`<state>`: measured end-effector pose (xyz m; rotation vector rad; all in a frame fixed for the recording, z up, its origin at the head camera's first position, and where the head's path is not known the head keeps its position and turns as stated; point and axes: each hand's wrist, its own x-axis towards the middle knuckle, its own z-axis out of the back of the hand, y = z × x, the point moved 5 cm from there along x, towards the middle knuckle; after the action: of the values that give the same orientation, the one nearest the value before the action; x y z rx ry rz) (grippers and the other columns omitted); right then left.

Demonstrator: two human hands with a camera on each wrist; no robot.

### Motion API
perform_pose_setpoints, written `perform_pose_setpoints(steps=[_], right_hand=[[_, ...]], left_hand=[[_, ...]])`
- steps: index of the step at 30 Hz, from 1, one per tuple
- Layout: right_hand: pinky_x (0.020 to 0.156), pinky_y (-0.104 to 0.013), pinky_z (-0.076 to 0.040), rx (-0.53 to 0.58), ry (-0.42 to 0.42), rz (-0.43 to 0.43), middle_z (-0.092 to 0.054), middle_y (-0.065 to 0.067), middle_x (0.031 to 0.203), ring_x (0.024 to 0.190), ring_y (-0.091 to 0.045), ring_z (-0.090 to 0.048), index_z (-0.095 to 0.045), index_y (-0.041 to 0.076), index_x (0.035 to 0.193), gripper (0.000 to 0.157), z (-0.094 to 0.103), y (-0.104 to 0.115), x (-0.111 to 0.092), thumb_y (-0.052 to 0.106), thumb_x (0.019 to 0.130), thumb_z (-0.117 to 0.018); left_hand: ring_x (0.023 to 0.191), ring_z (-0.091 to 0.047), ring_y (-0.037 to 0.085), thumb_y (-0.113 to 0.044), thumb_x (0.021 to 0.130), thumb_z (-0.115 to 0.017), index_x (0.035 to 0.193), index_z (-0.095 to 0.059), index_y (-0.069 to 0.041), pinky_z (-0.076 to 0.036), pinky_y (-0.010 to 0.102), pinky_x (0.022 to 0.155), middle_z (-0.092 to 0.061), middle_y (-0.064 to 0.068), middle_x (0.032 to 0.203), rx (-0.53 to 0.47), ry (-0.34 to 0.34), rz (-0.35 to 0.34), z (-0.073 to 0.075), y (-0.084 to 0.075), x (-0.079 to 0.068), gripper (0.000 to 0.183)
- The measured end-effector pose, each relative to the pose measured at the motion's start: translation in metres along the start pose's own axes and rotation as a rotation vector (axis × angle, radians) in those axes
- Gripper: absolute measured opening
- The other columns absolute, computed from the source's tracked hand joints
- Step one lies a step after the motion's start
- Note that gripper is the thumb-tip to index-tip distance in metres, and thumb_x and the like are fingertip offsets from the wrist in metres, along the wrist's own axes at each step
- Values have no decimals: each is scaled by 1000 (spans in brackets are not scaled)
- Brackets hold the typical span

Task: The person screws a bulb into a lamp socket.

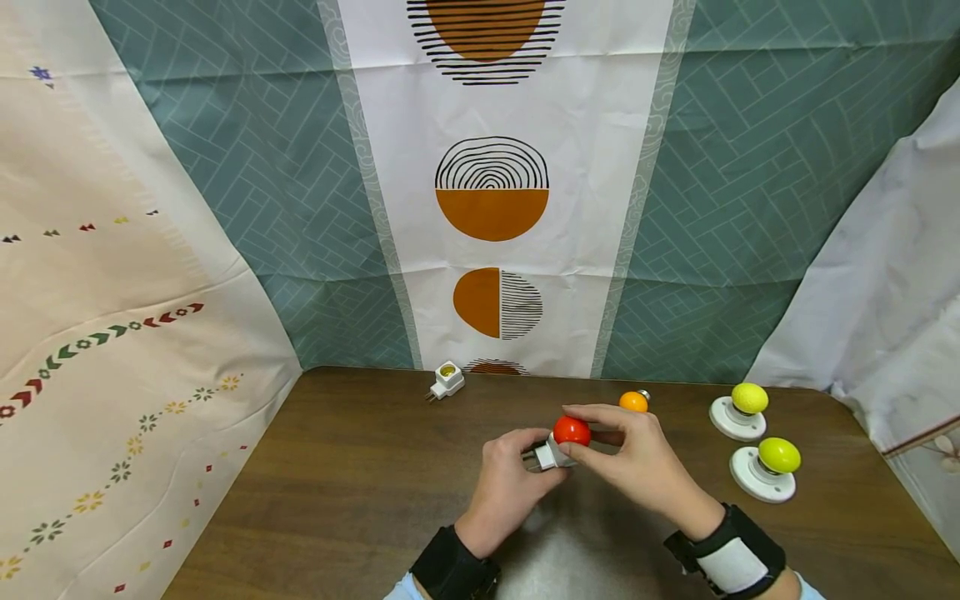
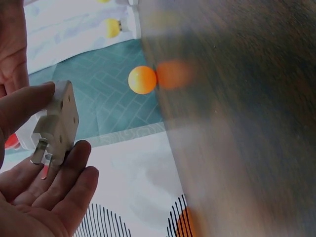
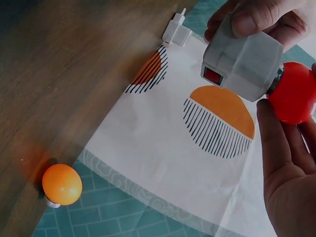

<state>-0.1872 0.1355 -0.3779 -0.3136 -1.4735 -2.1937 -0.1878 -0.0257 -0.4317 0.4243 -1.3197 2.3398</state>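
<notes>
Over the brown table [image 1: 337, 500], the left hand [image 1: 504, 481] grips a pronged white socket [image 3: 243, 64], the right hand [image 1: 647, 463] a glossy red bulb [image 1: 572, 430].

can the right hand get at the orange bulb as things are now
Probably yes: the orange bulb lies just beyond the right hand, and nothing shows blocking the way. Those fingers are on the red bulb, though, so it would likely need to let go first.
</notes>
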Motion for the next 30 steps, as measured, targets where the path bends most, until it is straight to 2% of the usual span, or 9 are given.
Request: perform_pose_setpoints(steps=[6, 11, 19, 24, 30], right_hand=[[68, -33, -51, -4, -53, -53, -66, -3, 98, 85, -18, -63, -68, 14, 103, 37, 3, 24, 1, 11, 68, -81], [66, -34, -51, -12, -87, -114, -66, -4, 93, 79, -21, -64, -69, 13, 99, 35, 3, 34, 1, 9, 67, -81], [61, -32, -51, -57, -170, -71, -66, -4, 88, 70, -16, -64, -69, 12, 95, 34, 3, 33, 0, 15, 64, -84], [64, -33, -51, -52, -143, -80, -66, -2, 93, 76, -16, -64, -67, 14, 99, 38, 1, 23, 1, 15, 65, -83], [70, -29, -50, -52, -52, -110, -64, 6, 102, 85, -10, -63, -65, 24, 108, 45, 0, -5, 1, 30, 67, -83]], left_hand=[[82, -57, 0, -25, 70, -80, 99, -68, -22, -46, 20, 69, -62, -16, 92, -30, -2, 21, -1, 1, 0, 32], [80, -57, 0, -24, 69, -80, 97, -68, -22, -47, 20, 67, -62, -17, 89, -51, -2, 48, -2, 1, 0, 30], [79, -58, 1, -24, 68, -81, 95, -69, -22, -48, 22, 67, -62, -17, 88, -80, -7, 89, -3, 1, 0, 30], [80, -59, 2, -24, 67, -82, 94, -69, -22, -47, 20, 66, -63, -15, 88, -87, -13, 112, -3, 2, 1, 31], [84, -58, 1, -23, 68, -81, 95, -66, -22, -47, 22, 71, -62, -16, 90, -58, -28, 83, -2, 3, 2, 31]])
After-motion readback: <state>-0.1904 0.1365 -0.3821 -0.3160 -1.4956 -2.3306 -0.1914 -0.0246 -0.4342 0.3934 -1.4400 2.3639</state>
